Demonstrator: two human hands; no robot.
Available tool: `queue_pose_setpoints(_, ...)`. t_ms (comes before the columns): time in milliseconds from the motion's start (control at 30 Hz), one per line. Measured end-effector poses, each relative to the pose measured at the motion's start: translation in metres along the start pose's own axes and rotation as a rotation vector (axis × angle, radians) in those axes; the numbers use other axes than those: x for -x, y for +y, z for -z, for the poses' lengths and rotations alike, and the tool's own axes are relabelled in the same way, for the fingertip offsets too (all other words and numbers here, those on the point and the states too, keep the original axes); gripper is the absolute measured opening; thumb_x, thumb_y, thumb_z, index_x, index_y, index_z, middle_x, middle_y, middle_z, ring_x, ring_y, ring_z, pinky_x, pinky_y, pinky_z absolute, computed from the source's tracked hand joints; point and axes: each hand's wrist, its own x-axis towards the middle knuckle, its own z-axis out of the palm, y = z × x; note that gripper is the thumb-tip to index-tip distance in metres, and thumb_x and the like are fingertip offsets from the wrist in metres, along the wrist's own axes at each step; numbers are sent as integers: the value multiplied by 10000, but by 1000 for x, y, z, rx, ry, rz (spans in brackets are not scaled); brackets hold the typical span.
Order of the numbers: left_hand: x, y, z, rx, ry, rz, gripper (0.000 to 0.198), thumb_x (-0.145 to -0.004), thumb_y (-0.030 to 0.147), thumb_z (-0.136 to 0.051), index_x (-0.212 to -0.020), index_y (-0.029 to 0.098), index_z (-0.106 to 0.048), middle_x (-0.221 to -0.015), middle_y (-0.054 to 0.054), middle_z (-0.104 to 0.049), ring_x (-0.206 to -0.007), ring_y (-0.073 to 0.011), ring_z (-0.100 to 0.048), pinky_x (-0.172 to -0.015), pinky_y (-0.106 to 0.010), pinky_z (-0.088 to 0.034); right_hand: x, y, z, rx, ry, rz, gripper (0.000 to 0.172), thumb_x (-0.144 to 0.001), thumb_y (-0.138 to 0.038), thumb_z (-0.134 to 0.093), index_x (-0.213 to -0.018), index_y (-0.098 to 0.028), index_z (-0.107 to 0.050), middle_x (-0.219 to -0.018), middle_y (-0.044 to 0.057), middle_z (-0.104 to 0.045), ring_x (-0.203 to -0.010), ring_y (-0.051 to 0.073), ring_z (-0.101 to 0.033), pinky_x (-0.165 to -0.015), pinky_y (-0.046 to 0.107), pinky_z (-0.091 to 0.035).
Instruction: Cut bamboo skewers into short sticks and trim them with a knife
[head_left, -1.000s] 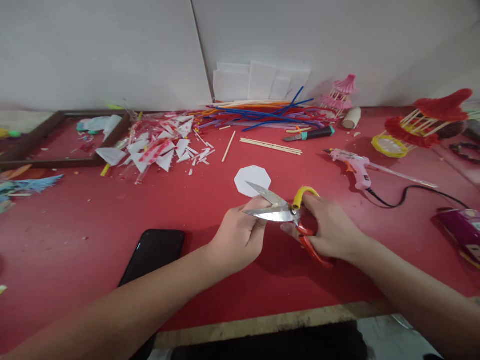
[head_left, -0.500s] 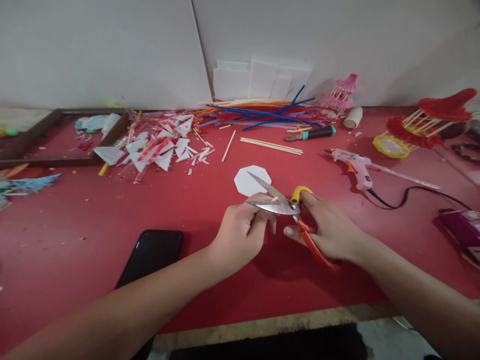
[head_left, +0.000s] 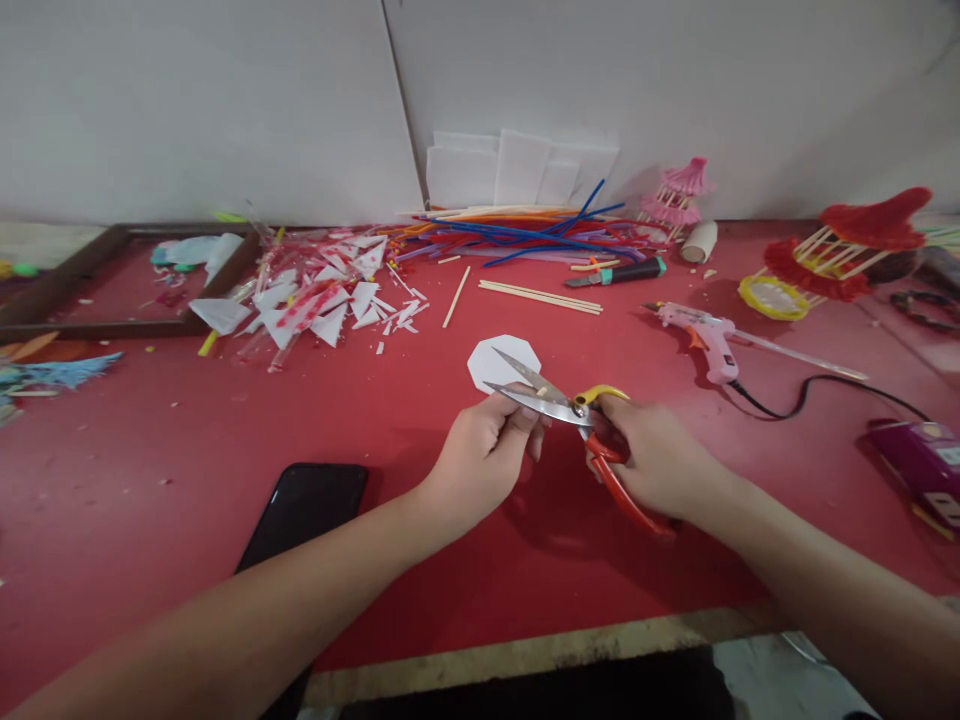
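Note:
My right hand (head_left: pixel 656 455) grips scissors (head_left: pixel 559 403) with a yellow and an orange handle; the steel blades point left and stand slightly apart. My left hand (head_left: pixel 484 455) is curled just under the blades, its fingers pinched at the blade edge on something too small to make out. A white octagonal paper piece (head_left: pixel 499 358) lies flat on the red table (head_left: pixel 187 470) just beyond the blade tips.
A black phone (head_left: pixel 304 510) lies near my left forearm. A pink glue gun (head_left: pixel 701 335) with a black cord lies to the right. Wooden sticks (head_left: pixel 540 294), coloured straws (head_left: pixel 525 228), paper scraps (head_left: pixel 315 295), a wooden frame (head_left: pixel 112 325) and small pagoda models (head_left: pixel 847 250) line the back.
The scissor blades have closed most of the way. Both hands with the scissors have shifted slightly up and away from me.

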Motion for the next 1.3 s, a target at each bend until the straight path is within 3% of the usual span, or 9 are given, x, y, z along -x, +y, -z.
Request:
queue_pose_setpoints(200, 0, 6, -1, 21, 63, -51, 230, -965, 266, -409, -862, 158, -584, -815, -38, -625, -754, -139, -576, -735, -286, -446, -2, -2, -2, -29, 47, 21, 159, -745, -270, -518, -770, -225, -366, -680, 7, -525, -548, 140, -419, -531, 270, -281)
queue_pose_setpoints(367, 0, 10, 3, -12, 27, -41, 324, -967, 209, -351, -689, 164, -510, -631, 1, -540, -619, -117, -517, -642, -271, -420, -1, -2, -4, -16, 102, 59, 196, -777, -308, -551, -868, -221, -401, -811, 22, -562, -628, 156, -482, -590, 281, -346)
queue_pose_setpoints(500, 0, 7, 4, 43, -42, -71, 268, -937, 151, -366, -714, 162, -514, -581, 33, -473, -536, -94, -448, -576, -249, -387, 0, -1, -3, -51, 126, 111, 254, -801, -400, -563, -881, -222, -401, -849, 35, -555, -655, 168, -493, -611, 295, -373)
queue_pose_setpoints(633, -1, 6, 8, 143, -116, -88, 204, -926, 169, -413, -801, 152, -574, -633, 20, -490, -557, -94, -441, -555, -236, -368, -1, 1, -1, -112, 94, 198, 253, -792, -382, -582, -866, -220, -402, -858, 45, -559, -709, 184, -512, -648, 309, -396)
queue_pose_setpoints(767, -3, 11, 18, 225, -316, -12, 123, -898, 224, -536, -903, 171, -647, -746, 0, -562, -627, -97, -469, -572, -214, -366, -2, 7, -2, -101, 93, 272, 217, -794, -342, -570, -851, -218, -402, -835, 50, -555, -708, 188, -511, -638, 310, -399)
queue_pose_setpoints(900, -6, 12, 25, 330, -456, 63, 225, -946, 291, -465, -955, 177, -659, -736, -6, -572, -629, -100, -482, -560, -205, -368, 0, 11, -4, -50, 94, 315, 209, -770, -309, -569, -849, -217, -399, -827, 60, -553, -691, 190, -504, -617, 309, -398)
queue_pose_setpoints(1067, -6, 12, 26, 422, -518, 112, 212, -916, 320, -526, -819, 160, -624, -662, 17, -522, -568, -83, -421, -518, -195, -330, 2, 13, -5, -16, 114, 306, 178, -706, -238, -530, -801, -223, -380, -768, 55, -557, -637, 185, -494, -572, 296, -377)
queue_pose_setpoints(1200, -4, 12, 21, 404, -483, 172, 239, -918, 345, -509, -799, 153, -590, -644, 32, -470, -538, -76, -379, -505, -200, -324, 3, 15, -3, 38, 132, 290, 166, -689, -258, -512, -757, -230, -364, -714, 44, -550, -585, 172, -467, -537, 286, -340)
queue_pose_setpoints(1300, -2, 12, 13, 307, -316, 79, 260, -943, 337, -453, -822, 153, -591, -614, 31, -469, -513, -80, -389, -507, -213, -343, 2, 14, 0, 25, 153, 246, 180, -687, -266, -513, -742, -236, -344, -659, 9, -510, -547, 152, -433, -513, 272, -306)
